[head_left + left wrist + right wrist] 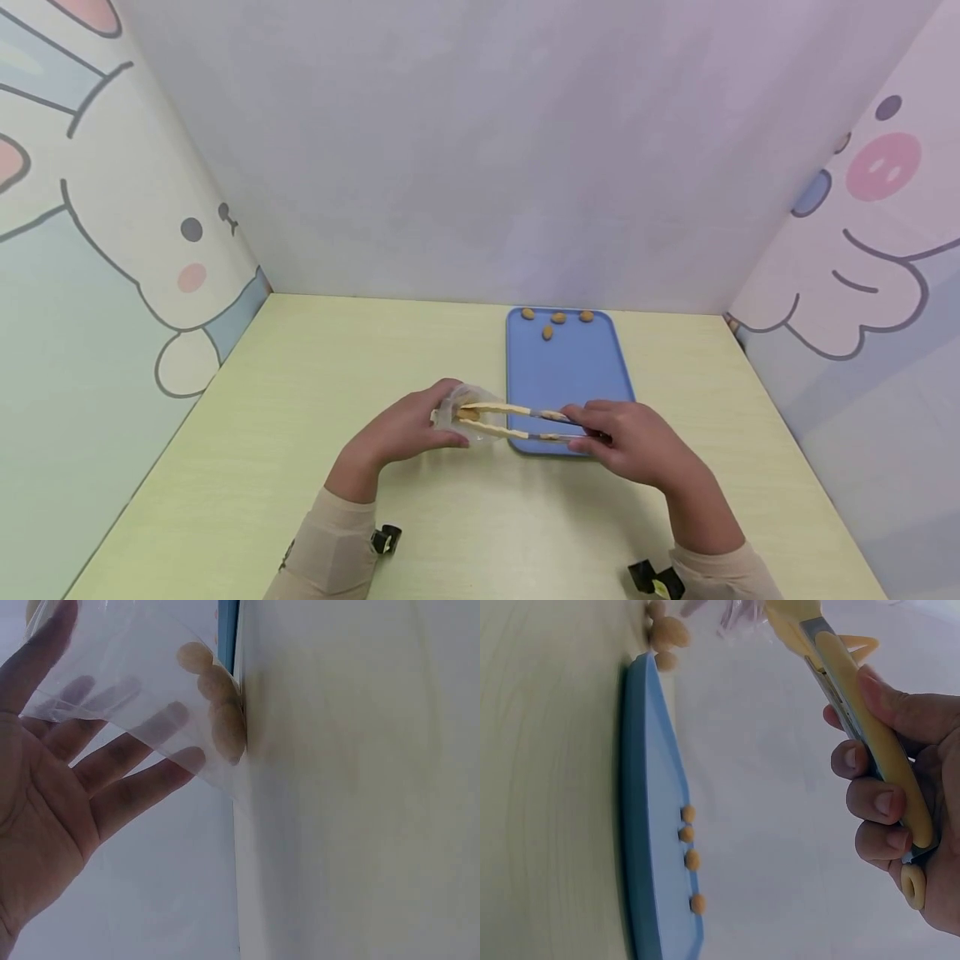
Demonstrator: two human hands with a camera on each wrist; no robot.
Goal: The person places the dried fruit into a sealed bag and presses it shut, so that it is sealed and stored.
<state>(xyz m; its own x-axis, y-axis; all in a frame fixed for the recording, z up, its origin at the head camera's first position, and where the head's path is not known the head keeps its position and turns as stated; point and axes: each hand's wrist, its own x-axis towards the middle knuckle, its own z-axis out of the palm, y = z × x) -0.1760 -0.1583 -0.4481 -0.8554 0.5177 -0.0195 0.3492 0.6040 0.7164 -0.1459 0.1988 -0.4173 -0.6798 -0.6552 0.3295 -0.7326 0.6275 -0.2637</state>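
My left hand [408, 427] holds a clear plastic bag [142, 637] by its upper part, the thumb on one side and the fingers spread on the other. Several brown oval nut-like pieces [229, 729] lie at the bottom of the bag. Tongs with pale yellow tips [504, 408] are gripped in my right hand [637, 442]. Their two arms stand apart and reach into the bag's mouth. Between the tips shows a brown piece [468, 412]; whether they pinch it I cannot tell. The right wrist view shows the tongs' yellow handle [881, 735] under my thumb and fingers.
A blue tray [562, 375] lies to the right of the bag, partly below the tongs and my right hand. Several more brown pieces [558, 318] rest near its far edge. The pale table [360, 342] meets a back wall [465, 167] and printed side walls.
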